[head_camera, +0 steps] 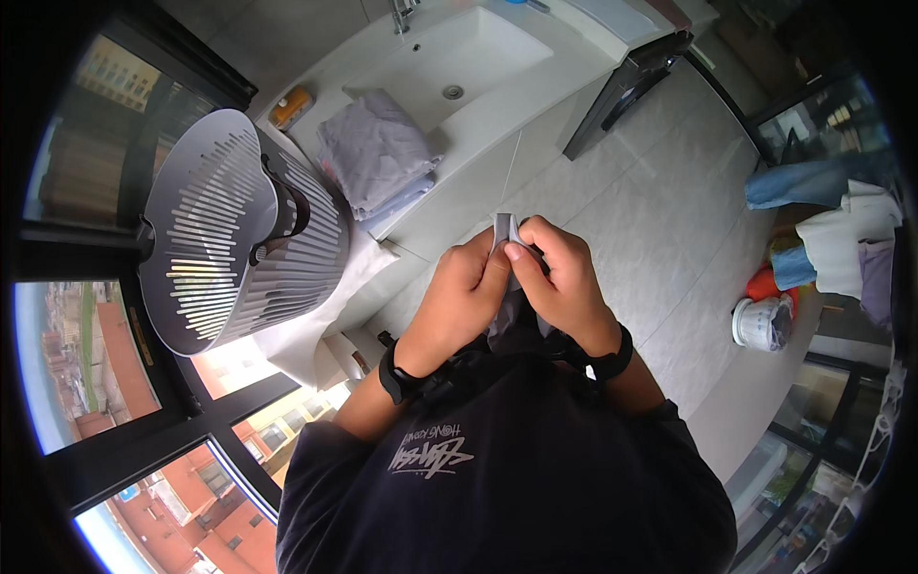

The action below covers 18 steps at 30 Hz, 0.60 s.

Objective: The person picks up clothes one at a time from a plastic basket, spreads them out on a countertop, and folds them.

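Observation:
Both hands meet in front of my chest, pinching a grey cloth item [505,224] by a narrow band at its top. My left hand [466,290] grips its left side, thumb pressed on the band. My right hand [563,276] grips the right side, its thumb close to the other one. Darker grey fabric hangs below between the wrists, partly hidden by the hands. Beyond them to the left, a folded stack of grey cloth [380,143] lies on the counter beside the sink.
A grey slotted plastic laundry basket [308,265] stands at the left by the windows. The white sink [495,50] is set in a counter [466,122], with an orange item [290,107] at its left end. Clothes [832,229] hang at the right, near a white bucket [762,323].

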{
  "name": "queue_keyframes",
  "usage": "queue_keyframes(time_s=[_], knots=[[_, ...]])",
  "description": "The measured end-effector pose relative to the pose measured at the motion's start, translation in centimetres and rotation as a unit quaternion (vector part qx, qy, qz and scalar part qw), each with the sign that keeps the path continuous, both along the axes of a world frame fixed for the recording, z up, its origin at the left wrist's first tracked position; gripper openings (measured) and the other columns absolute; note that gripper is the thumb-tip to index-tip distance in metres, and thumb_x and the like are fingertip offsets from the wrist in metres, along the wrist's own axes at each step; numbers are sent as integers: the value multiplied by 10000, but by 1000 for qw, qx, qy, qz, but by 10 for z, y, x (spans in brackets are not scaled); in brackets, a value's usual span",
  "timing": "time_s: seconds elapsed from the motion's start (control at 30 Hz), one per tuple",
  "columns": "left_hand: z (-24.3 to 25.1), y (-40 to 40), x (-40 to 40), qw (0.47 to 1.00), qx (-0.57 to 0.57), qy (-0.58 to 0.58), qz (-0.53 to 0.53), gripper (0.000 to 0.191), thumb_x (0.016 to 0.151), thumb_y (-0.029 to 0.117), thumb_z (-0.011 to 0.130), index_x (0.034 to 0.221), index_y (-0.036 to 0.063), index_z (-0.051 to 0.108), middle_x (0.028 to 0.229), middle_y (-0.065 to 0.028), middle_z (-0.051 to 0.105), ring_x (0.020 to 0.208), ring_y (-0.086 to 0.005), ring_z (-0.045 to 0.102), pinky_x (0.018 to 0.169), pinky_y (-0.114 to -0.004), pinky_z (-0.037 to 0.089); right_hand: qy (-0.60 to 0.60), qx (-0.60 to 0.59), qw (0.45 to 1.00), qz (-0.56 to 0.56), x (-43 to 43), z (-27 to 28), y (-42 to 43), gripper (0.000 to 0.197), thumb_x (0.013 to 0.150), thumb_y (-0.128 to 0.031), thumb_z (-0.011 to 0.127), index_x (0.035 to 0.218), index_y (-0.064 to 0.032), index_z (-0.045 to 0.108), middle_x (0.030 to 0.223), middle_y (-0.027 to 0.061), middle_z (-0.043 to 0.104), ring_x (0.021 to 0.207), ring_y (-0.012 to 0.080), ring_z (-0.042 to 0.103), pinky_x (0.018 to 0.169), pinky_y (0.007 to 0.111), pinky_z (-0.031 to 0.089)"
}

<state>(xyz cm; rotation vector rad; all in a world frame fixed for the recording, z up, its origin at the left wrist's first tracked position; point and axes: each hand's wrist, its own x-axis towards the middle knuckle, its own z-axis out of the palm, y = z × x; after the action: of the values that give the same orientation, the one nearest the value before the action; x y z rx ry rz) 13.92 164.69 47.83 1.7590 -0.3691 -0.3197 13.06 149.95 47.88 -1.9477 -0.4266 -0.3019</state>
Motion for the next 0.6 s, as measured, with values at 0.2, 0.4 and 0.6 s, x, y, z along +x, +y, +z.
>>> queue_keyframes(time_s=[0.2,0.4,0.6], knots=[[18,10,3,993,116,-30,-21,171,820,111,466,822,-49,525,638,-238,525,579,-383,505,544,-410,393,-25,-37,998,36,3,2,1,76,835,-53,527,821,-13,464,677,132,519,562,313,508,495,362,399],[24,24,5,994,99,-3,-56,210,827,128,444,814,-66,524,628,-212,544,527,-348,501,529,-393,398,-29,-95,992,81,-2,4,2,148,806,-17,541,930,-16,459,705,153,549,597,339,552,508,379,423],[24,22,-1,989,-10,147,-20,440,941,313,358,765,-49,536,556,-72,517,456,-132,487,471,-253,399,-29,-93,990,104,-2,8,3,172,805,-53,536,927,-8,424,787,153,567,650,346,566,528,401,446]])
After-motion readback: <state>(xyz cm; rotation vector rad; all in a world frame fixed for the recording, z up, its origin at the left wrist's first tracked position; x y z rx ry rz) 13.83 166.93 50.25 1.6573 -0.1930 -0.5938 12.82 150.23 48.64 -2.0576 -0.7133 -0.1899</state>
